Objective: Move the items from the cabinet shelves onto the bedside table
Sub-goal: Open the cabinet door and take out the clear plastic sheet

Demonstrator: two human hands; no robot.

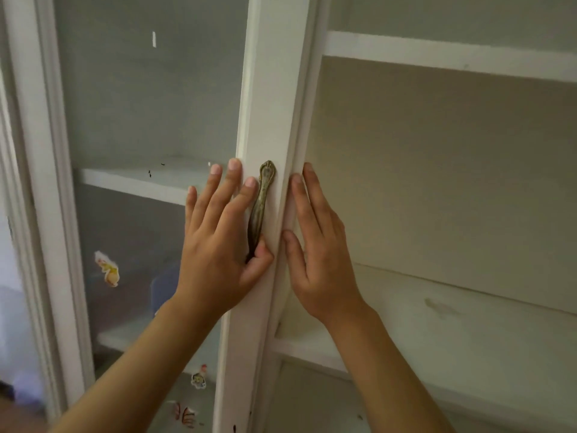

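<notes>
A white cabinet door [268,89] with a frosted glass pane stands before me, its brass handle [261,207] on the frame. My left hand [218,245] lies flat on the door frame with straight fingers, the thumb against the handle's lower end. My right hand [318,245] presses flat against the door's edge, fingers straight. To the right the cabinet stands open and its shelves [437,314] show no items. Behind the glass a bluish shape [164,285] is dimly visible on a lower shelf.
Cartoon stickers [107,270] are stuck on the glass pane, lower left. An upper shelf [437,54] crosses the open compartment. The cabinet's left frame [37,182] runs down the left side.
</notes>
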